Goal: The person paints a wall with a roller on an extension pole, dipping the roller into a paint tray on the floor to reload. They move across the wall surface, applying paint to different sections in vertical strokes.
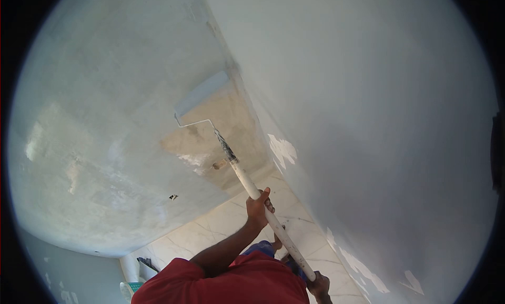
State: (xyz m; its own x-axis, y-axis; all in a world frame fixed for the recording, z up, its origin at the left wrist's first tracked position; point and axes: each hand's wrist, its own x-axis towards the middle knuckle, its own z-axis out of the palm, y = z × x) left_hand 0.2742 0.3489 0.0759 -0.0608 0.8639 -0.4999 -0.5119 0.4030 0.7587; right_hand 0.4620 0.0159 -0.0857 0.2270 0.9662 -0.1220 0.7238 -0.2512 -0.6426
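Note:
A paint roller (202, 93) with a pale blue-grey sleeve lies against the patchy wall (105, 83) near the corner. Its wire frame runs to a dark, paint-smeared handle (226, 146) fixed on a long white pole (244, 179). My left hand (258, 208) is closed around the pole's middle, thumb pointing up along it. Lower down, my right hand (318, 285) grips the pole near its bottom end. Around the roller, part of the wall is bare brown and part is coated grey-blue.
A smooth grey wall (379, 120) rises on the right, with white patches (282, 150) by the corner. Small holes (173, 198) show in the left wall. Marble-patterned tiles (210, 222) cover the floor. At the lower left stands a whitish container (129, 267) beside a green perforated item (135, 286).

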